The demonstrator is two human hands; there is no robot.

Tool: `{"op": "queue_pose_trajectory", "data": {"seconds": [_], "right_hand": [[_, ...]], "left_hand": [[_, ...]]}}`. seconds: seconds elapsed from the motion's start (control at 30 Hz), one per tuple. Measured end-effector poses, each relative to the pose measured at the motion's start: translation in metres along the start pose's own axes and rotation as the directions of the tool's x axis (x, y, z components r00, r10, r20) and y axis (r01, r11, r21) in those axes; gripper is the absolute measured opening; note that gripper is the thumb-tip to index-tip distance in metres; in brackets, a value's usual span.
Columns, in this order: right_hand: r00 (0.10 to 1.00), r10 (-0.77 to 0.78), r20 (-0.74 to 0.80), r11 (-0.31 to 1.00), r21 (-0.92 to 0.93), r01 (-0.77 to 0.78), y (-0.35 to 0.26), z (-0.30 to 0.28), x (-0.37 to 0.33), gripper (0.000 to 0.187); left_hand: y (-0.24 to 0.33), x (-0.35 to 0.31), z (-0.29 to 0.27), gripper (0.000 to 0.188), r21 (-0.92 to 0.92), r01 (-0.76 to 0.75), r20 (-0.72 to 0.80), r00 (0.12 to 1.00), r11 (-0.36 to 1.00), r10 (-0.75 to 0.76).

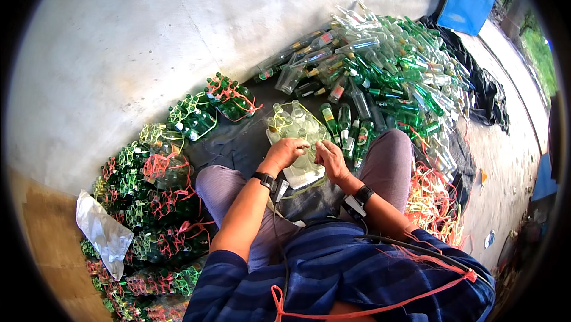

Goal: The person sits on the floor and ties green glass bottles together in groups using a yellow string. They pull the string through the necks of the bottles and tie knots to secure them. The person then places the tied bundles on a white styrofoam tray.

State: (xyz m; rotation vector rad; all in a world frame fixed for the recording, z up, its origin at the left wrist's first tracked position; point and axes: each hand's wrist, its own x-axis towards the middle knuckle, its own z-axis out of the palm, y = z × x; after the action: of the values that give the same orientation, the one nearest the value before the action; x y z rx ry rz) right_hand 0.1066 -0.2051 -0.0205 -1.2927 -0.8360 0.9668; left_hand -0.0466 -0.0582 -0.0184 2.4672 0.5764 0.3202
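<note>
Between my knees stands a close cluster of clear glass bottles (297, 124), necks up. Yellow-green plastic strapping (278, 126) runs round the necks at its far side. My left hand (288, 152) is closed over the near left part of the cluster. Facing it, my right hand (333, 161) is closed too, its fingers a short way from the left ones. Whatever is pinched in them is too small to make out. A loose length of yellow-green strap (308, 188) lies at the near side of the cluster. Several green bottles (346, 124) lean just to its right.
A big heap of loose green and clear bottles (392, 66) lies at the far right. Tied bottle bundles (193, 117) line the left, with a white sheet (107, 236) over some. Tangled red and yellow strapping (437, 203) sits by my right knee. A pale wall (137, 42) rises behind.
</note>
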Motion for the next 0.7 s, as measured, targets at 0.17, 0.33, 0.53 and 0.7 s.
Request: {"op": "queue_pose_trajectory", "data": {"seconds": [0.17,0.33,0.53,0.7], "right_hand": [[1.000,-0.015,-0.001,0.983,0.184,0.015,0.000,-0.005,0.002,0.042],[1.000,-0.015,0.004,0.959,0.282,0.014,-0.020,-0.009,0.013,0.037],[0.998,0.061,-0.025,0.902,0.429,-0.044,-0.028,-0.016,0.036,0.032],[0.992,0.120,-0.047,0.887,0.453,-0.086,-0.025,-0.023,0.050,0.029]], "left_hand": [[0.016,-0.006,0.002,0.018,0.162,0.041,-0.065,0.997,0.986,-0.031],[0.034,-0.005,0.006,0.012,0.329,-0.050,-0.162,0.981,0.943,0.109],[0.029,-0.005,0.013,0.013,0.268,-0.016,-0.170,0.983,0.963,0.064],[0.026,-0.006,0.022,0.016,0.208,0.026,-0.252,0.967,0.978,0.028]]}}
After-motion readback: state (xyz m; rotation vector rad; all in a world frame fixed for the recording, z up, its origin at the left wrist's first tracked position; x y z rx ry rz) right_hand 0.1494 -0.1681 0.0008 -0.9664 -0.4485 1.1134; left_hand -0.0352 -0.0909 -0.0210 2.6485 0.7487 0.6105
